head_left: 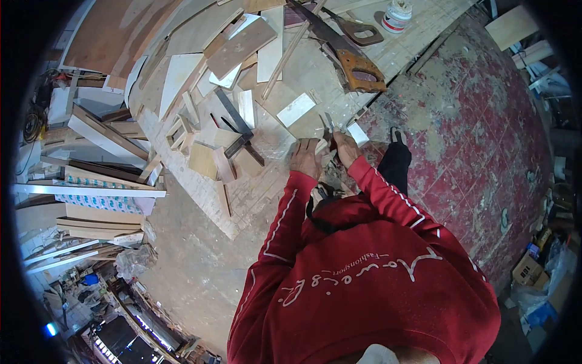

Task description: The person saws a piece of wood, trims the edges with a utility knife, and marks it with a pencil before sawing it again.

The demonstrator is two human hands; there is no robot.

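At the near edge of the wooden worktop, my left hand point(306, 159) is closed with its fingers curled over a small pale wood piece point(322, 146). Close beside it, my right hand point(347, 148) grips a slim metal tool point(328, 123) whose narrow end points away from me; its exact kind is too small to make out. A small white block point(358, 134) lies just right of my right hand. Beyond both hands rests a white rectangular piece point(296, 110). My palms and the undersides of my fingers are hidden.
A wooden-handled handsaw point(362, 71), a second saw point(361, 33) and a white tub point(398, 16) lie toward the far right of the worktop point(209, 200). A dark L-shaped piece point(233, 115) and several offcuts sit left. Stacked boards point(103, 206) stand farther left.
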